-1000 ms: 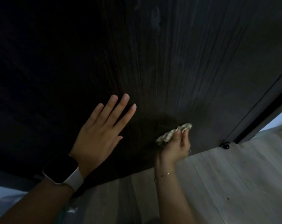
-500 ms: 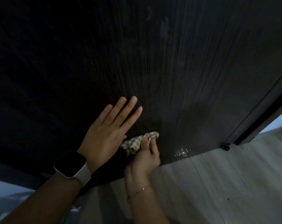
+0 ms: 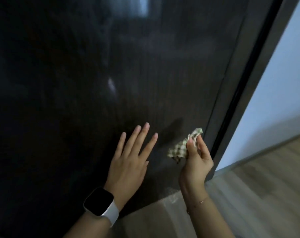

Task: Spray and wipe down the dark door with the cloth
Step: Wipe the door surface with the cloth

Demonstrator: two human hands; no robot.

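R hand (image 3: 196,162) is pinching soft, light checked cloth (image 3: 183,146) bunched vs dark door (image 3: 163,83); L hand (image 3: 128,162) grip released, pressing flat

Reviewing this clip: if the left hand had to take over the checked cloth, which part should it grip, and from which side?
Probably the free bunch of the checked cloth that sticks out left of the right hand, coming from the left along the dark door. The right fingers cover its right part, and the left hand lies flat just beside it.
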